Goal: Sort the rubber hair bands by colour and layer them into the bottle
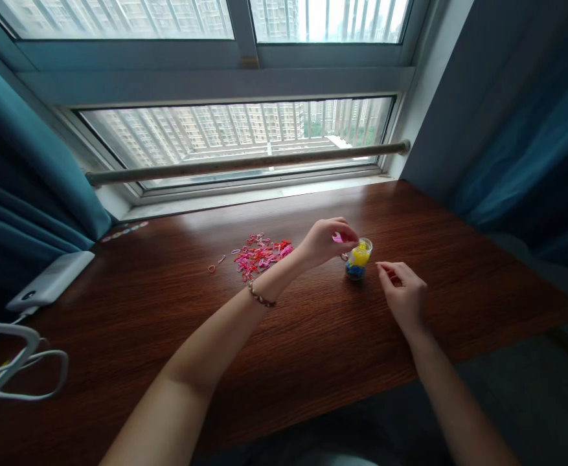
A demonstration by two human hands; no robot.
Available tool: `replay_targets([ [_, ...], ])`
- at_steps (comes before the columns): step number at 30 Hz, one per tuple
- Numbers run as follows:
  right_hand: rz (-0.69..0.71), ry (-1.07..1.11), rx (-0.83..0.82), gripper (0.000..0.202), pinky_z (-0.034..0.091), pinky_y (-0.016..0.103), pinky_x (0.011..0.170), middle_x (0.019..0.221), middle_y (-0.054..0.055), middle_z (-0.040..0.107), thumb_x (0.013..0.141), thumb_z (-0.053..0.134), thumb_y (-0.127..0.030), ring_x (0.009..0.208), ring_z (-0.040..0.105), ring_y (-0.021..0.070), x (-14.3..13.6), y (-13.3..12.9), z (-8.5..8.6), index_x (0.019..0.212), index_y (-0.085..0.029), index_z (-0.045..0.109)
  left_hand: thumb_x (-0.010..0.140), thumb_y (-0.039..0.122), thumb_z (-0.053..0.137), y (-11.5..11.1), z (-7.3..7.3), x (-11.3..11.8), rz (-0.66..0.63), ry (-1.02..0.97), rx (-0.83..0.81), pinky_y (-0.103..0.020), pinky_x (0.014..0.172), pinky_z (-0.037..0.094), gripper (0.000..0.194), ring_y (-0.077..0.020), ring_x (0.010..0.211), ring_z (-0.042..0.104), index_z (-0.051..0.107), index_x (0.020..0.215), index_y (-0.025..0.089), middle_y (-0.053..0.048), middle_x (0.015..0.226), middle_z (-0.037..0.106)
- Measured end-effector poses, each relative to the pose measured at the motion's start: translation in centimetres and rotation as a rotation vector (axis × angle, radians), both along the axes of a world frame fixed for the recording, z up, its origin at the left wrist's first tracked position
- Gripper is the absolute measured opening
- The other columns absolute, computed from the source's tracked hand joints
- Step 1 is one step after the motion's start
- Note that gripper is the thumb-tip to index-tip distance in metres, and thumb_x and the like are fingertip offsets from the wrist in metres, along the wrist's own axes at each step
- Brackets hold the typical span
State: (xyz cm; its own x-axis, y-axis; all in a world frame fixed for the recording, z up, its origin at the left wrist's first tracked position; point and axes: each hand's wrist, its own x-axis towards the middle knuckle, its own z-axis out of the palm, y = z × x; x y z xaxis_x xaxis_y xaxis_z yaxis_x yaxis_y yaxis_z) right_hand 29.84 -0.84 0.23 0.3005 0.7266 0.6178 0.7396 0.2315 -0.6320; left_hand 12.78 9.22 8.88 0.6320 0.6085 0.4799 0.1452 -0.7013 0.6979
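A small glass jar (358,260) stands on the brown wooden table (313,349), with blue pieces at its bottom and yellow ones above. My left hand (329,241) is at the jar's rim from the left, fingers pinched; something pink shows by its fingers, too small to make out fully. Just right of the jar, my right hand (401,288) is closed, thumb and fingertips together, and whatever it may hold is hidden. Left of my left hand lies a loose pile of small pink and red bands (259,257), with a few strays beside it.
At the left edge lie a white power bank (53,279) and looped white cables (57,375). A strip of small items (124,232) is near the back left corner. Behind the table are a window and a metal rail (245,164); blue curtains hang on both sides.
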Motion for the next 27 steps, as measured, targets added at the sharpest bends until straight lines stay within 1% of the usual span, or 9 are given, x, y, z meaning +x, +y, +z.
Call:
replay_targets([
  [4,-0.010,0.033,-0.007,0.014,0.044,0.026,0.057,0.075,0.003,0.060,0.081,0.051,-0.024,0.062,0.053,0.0128,0.5,-0.1,-0.5,0.082,-0.017,0.063,0.073,0.017,0.059,0.9,0.3,2.1,-0.030,0.147,0.171,-0.020,0.058,0.045,0.010,-0.0087,0.062,0.055,0.068,0.073,0.013,-0.003,0.074,0.059],
  [7,-0.023,0.051,-0.002,0.014,0.044,0.025,0.056,0.075,0.003,0.060,0.081,0.052,-0.024,0.062,0.053,0.0126,0.7,-0.2,-0.4,0.081,-0.017,0.063,0.075,0.015,0.056,1.0,0.3,2.5,-0.016,0.256,0.293,-0.020,0.059,0.045,0.014,-0.0097,0.063,0.056,0.070,0.077,0.015,-0.004,0.077,0.061],
  [9,-0.022,0.053,-0.002,0.014,0.045,0.025,0.057,0.075,0.003,0.061,0.081,0.051,-0.025,0.061,0.053,0.0126,0.7,-0.2,-0.3,0.081,-0.017,0.063,0.076,0.014,0.055,1.0,0.3,2.4,-0.008,0.295,0.328,-0.021,0.060,0.046,0.015,-0.0103,0.064,0.057,0.070,0.078,0.016,-0.004,0.078,0.062],
  [13,-0.019,0.050,-0.013,0.017,0.045,0.026,0.058,0.075,0.003,0.061,0.081,0.051,-0.027,0.062,0.054,0.0131,0.5,-0.2,-0.3,0.082,-0.017,0.064,0.076,0.012,0.054,1.0,0.3,2.0,0.048,0.301,0.295,-0.022,0.063,0.046,0.017,-0.0112,0.065,0.060,0.068,0.084,0.016,-0.004,0.077,0.066],
  [18,-0.022,0.038,-0.019,0.018,0.045,0.027,0.059,0.076,0.004,0.061,0.081,0.049,-0.028,0.063,0.054,0.0145,0.6,-0.3,-0.1,0.082,-0.017,0.063,0.079,0.016,0.052,0.9,0.1,0.1,0.102,0.155,0.191,-0.024,0.069,0.046,0.021,-0.0126,0.071,0.062,0.062,0.097,0.014,-0.005,0.079,0.068],
  [20,-0.021,0.025,-0.001,0.017,0.045,0.028,0.060,0.076,0.004,0.061,0.082,0.049,-0.027,0.064,0.054,0.0148,0.5,-0.5,-0.1,0.083,-0.017,0.062,0.081,0.019,0.051,0.5,-0.7,-1.8,0.129,0.113,0.171,-0.025,0.069,0.046,0.021,-0.0128,0.072,0.062,0.061,0.099,0.014,-0.006,0.081,0.068],
  [23,0.020,-0.023,0.031,0.013,0.045,0.029,0.062,0.075,0.004,0.061,0.081,0.050,-0.023,0.063,0.054,0.0149,0.0,-1.0,-0.5,0.086,-0.018,0.061,0.083,0.022,0.048,-1.0,-3.5,-5.8,0.176,0.132,0.149,-0.025,0.069,0.046,0.019,-0.0132,0.073,0.061,0.060,0.096,0.014,-0.006,0.081,0.067],
  [25,0.147,-0.093,0.034,0.013,0.045,0.029,0.065,0.075,0.003,0.061,0.081,0.050,-0.021,0.065,0.056,0.0152,-1.0,-1.3,-1.0,0.089,-0.019,0.061,0.085,0.022,0.045,-2.4,-6.0,-9.0,0.224,0.196,0.173,-0.027,0.071,0.045,0.018,-0.0141,0.074,0.060,0.061,0.089,0.015,-0.006,0.077,0.066],
  [27,0.366,-0.192,-0.004,0.015,0.046,0.029,0.069,0.077,0.004,0.062,0.082,0.048,-0.019,0.069,0.057,0.0158,-2.8,-1.2,-1.4,0.091,-0.021,0.060,0.086,0.021,0.042,-3.7,-8.3,-12.2,0.221,0.305,0.232,-0.030,0.075,0.044,0.020,-0.0158,0.079,0.059,0.061,0.088,0.016,-0.007,0.080,0.066],
])
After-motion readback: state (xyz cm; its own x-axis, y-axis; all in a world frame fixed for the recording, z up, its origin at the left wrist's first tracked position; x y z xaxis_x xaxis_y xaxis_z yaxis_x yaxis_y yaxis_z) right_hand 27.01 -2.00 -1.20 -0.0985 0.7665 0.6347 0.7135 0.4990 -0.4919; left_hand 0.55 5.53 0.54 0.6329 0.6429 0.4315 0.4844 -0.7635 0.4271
